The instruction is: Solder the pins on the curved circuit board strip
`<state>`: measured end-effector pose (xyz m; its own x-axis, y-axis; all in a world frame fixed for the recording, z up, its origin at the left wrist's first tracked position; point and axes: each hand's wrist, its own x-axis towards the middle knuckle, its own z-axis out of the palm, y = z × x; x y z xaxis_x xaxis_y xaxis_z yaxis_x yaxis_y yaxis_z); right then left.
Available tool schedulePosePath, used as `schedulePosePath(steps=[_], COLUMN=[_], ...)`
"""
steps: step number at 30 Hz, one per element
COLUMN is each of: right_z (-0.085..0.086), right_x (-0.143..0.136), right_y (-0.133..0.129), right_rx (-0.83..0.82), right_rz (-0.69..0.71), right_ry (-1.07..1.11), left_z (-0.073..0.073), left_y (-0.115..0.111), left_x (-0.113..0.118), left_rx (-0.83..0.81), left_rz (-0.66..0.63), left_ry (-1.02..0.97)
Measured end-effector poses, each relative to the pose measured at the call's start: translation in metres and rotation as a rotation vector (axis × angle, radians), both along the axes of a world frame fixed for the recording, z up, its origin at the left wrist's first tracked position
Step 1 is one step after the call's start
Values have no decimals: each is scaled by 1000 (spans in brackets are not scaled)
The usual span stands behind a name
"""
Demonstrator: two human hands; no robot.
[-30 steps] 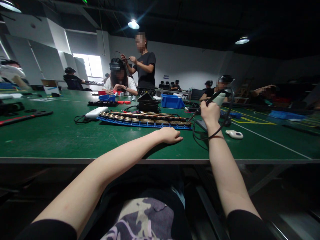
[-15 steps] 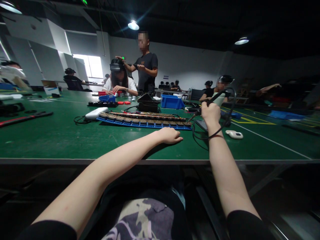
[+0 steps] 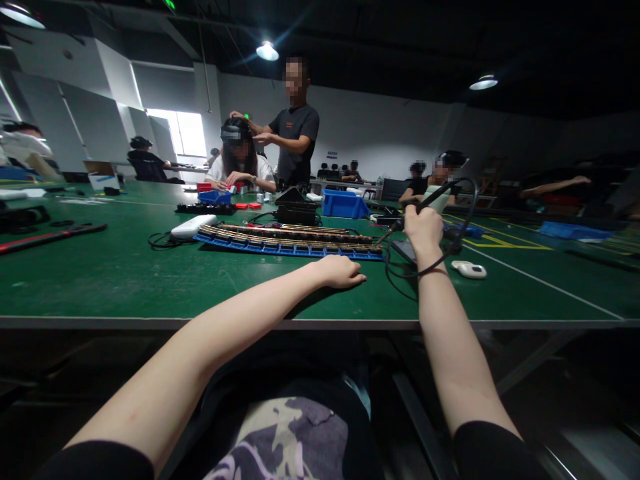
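Green matting covers the long bench (image 3: 125, 267), which runs across a dim workshop lit by hanging lamps, with other people seated and standing at its far side. Toward the middle lies a blue tray (image 3: 290, 249) holding curved rows of brown strips, stretching from left to right. Just left of its far left end sits a white oblong device (image 3: 193, 226) with a black cable looped beside it. Behind the tray stands a black box (image 3: 296, 209), and a blue bin (image 3: 345, 203) is further back to the right.

The left hand (image 3: 340, 271) rests on the bench, knuckles up and fingers curled under loosely, gripping nothing, just near of the tray's right end. The right hand (image 3: 423, 229) is raised above the bench and closed around a soldering iron (image 3: 430, 199), whose dark tip slants down to the left toward the tray's right end. Its black cord (image 3: 463, 227) arcs over the wrist and down to the bench. A small white gadget (image 3: 469, 269) lies to the right of that wrist.
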<state>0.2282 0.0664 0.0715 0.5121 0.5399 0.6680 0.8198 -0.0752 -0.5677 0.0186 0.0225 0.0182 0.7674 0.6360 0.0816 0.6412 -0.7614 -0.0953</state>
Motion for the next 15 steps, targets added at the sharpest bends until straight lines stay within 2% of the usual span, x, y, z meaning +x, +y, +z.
schedulePosePath(steps=[5,12,15], right_z=[6,2,0], right_x=[-8,-5,-3], right_y=[-8,-3,0], right_rx=[-47,52,39], right_rz=[-40,-4,-1], right_ry=[15,-5,-9], left_z=[1,0,0], left_y=[-1,-1,-1], left_x=[0,0,0], left_rx=[0,5,3], left_rz=[8,10,12], left_ry=[-9,-7,-2])
